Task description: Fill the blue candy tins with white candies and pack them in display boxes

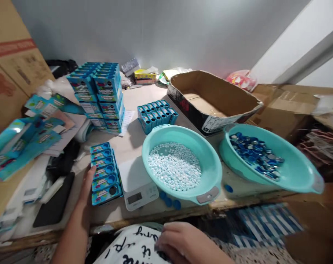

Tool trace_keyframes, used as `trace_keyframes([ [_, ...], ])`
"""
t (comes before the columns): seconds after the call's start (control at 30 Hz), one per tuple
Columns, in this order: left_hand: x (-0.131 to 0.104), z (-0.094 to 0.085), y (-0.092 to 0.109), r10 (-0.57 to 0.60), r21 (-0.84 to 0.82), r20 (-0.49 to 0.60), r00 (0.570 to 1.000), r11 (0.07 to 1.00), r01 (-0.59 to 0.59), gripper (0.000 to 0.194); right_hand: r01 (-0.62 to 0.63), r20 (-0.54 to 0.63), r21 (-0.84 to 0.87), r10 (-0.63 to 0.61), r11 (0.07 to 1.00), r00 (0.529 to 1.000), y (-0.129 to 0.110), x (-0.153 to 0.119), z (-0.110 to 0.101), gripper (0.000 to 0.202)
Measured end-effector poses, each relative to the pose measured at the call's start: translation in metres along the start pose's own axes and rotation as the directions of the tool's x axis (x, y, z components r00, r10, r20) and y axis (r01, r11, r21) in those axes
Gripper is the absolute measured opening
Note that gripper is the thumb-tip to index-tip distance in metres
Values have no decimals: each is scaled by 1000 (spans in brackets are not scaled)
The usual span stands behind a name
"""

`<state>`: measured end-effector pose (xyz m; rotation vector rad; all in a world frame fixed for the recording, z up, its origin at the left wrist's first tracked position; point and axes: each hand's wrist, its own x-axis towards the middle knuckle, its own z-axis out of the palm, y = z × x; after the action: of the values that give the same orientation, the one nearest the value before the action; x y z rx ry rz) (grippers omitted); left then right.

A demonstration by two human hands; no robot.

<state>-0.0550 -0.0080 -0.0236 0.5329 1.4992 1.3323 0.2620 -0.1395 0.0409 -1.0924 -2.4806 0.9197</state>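
Note:
My left hand rests stretched out along the left side of a row of small blue boxes with round openings, touching it without gripping. My right hand is low at my lap, its fingers curled around something dark that I cannot make out. A white digital scale stands right of the row. Partly over the scale's edge sits a turquoise basin with many small white and pale blue candies. A second turquoise basin holds blue round caps.
Stacked blue boxes rise at the back left, and another box group stands mid-table. An open cardboard box is behind the basins. Loose blue caps lie near the front edge. A black tablet-like slab lies at left.

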Motion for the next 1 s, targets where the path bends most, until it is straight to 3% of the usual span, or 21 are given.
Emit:
trace_keyframes([
  [0.07,4,1,-2,-15,-50,17,1000,999,16,61,-162,19,-109,165,981,986,14,7,21,30],
  [0.17,4,-1,-6,44,-139,39,998,990,-39,70,-337,-147,-402,303,851,941,60,11,40,53],
  [0.27,-2,-4,-10,128,-191,54,990,975,-116,76,-367,-208,-519,302,772,930,102,11,59,62],
  [0.4,-3,-5,-15,182,-203,39,983,964,-171,79,-320,-193,-512,257,797,947,125,9,77,49],
  [0.6,4,-5,-19,218,-190,37,975,960,-207,81,-213,-186,-515,134,830,973,110,14,74,49],
  [0.73,10,-4,-22,245,-142,12,969,960,-241,76,-40,-221,-504,-84,863,972,67,28,56,43],
  [0.8,10,-8,-24,286,-96,-72,955,952,-292,70,55,-238,-497,-198,866,951,41,39,45,39],
  [0.9,-6,-20,-22,408,-14,-266,873,904,-427,56,206,-239,-494,-360,845,902,8,64,29,36],
  [0.97,-27,-30,-17,615,136,-260,745,787,-602,35,287,-216,-487,-432,825,876,-3,90,23,35],
  [1.0,-38,-35,-13,755,257,-154,637,653,-712,24,312,-191,-485,-447,817,874,-5,104,22,33],
])
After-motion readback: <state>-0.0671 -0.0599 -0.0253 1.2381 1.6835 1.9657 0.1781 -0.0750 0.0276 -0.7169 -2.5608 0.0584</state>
